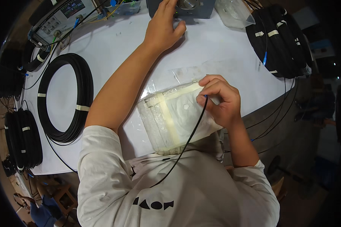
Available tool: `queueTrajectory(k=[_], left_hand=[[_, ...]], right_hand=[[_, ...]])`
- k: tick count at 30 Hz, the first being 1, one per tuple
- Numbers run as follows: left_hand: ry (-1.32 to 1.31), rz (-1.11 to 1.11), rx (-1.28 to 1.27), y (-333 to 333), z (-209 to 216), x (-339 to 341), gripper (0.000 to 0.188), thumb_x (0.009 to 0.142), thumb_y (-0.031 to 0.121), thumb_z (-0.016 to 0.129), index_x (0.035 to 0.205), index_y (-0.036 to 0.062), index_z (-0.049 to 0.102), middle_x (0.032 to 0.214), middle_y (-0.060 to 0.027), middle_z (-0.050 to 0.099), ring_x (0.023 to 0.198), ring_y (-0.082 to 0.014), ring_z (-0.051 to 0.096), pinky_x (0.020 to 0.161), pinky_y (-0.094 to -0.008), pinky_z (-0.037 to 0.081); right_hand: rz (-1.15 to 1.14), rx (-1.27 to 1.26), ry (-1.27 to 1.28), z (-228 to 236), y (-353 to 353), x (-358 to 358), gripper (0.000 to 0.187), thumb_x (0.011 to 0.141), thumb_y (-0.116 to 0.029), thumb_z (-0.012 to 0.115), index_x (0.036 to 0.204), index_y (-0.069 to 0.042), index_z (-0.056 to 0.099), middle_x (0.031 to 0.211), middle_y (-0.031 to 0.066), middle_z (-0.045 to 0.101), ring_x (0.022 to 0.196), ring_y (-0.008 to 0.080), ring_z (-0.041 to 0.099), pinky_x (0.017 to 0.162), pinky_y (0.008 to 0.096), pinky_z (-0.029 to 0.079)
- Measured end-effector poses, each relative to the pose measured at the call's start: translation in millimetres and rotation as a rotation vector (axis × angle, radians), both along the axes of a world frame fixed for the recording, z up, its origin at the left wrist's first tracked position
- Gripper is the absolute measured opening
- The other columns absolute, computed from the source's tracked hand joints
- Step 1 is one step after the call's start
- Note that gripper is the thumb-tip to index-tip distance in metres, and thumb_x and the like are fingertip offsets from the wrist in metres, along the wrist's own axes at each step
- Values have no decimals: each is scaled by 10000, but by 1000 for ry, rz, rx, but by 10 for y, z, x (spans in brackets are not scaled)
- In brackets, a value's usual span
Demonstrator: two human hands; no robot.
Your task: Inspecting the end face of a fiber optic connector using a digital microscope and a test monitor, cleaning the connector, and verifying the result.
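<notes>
My right hand (219, 99) pinches the blue-tipped end of a thin black cable (185, 145) that runs down across my shirt. Under it lies a pad of clear plastic wrapping (170, 121) bound with pale tape strips, near the table's front edge. My left hand (163, 26) reaches far across the white table (113, 49) and rests on the front of a grey-blue device (185, 8), fingers curled at its knob.
A large black cable coil (66, 97) with white ties lies at left. More black coils (278, 39) are stacked at the right rear, and others (22, 140) hang off the left edge. A grey test instrument with a screen (60, 17) stands at the back left. A clear bag (235, 13) lies at the rear.
</notes>
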State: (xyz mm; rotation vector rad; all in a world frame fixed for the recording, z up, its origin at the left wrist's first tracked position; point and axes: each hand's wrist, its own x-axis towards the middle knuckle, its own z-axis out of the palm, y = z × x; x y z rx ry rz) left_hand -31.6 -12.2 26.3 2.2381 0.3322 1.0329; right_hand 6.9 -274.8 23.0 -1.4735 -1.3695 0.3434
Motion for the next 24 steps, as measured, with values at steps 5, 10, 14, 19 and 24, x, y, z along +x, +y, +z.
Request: queueTrajectory(k=[5,10,14,19,24], left_hand=[[-23,21,67,55,-53,-7,845,835,46,653,1602,59,298,1555,-227,424,1297,-392,572,1077,-413,495],[54,32,-3,-3,21,2,841,837,37,656,1599,53,300,1558,-229,422,1318,-387,561,1089,-412,488],[33,12,-7,-34,46,-9,828,850,31,650,1599,54,299,1564,-227,415,1302,-383,574,1084,-410,494],[-16,7,43,-21,48,-10,822,857,32,650,1600,54,298,1559,-227,418,1280,-379,589,1074,-407,502],[-35,22,53,11,6,9,805,866,43,663,1590,43,313,1541,-231,437,1258,-377,600,1054,-402,511]], right_hand=[[-9,-12,-23,69,-3,-41,166,839,-38,821,842,-23,656,827,79,676,985,278,671,837,370,537],[-7,11,-18,30,8,-3,164,829,-32,826,851,-20,664,829,89,677,1000,289,672,829,362,530],[24,-32,-46,80,-23,-9,160,830,-27,824,854,-16,666,852,95,685,994,290,673,829,355,527],[-7,-1,-91,87,3,-9,149,833,-62,827,842,-32,682,774,74,699,987,279,698,742,346,565],[-16,36,-45,58,25,0,140,830,-58,827,838,-39,688,756,63,690,976,277,701,760,347,560]])
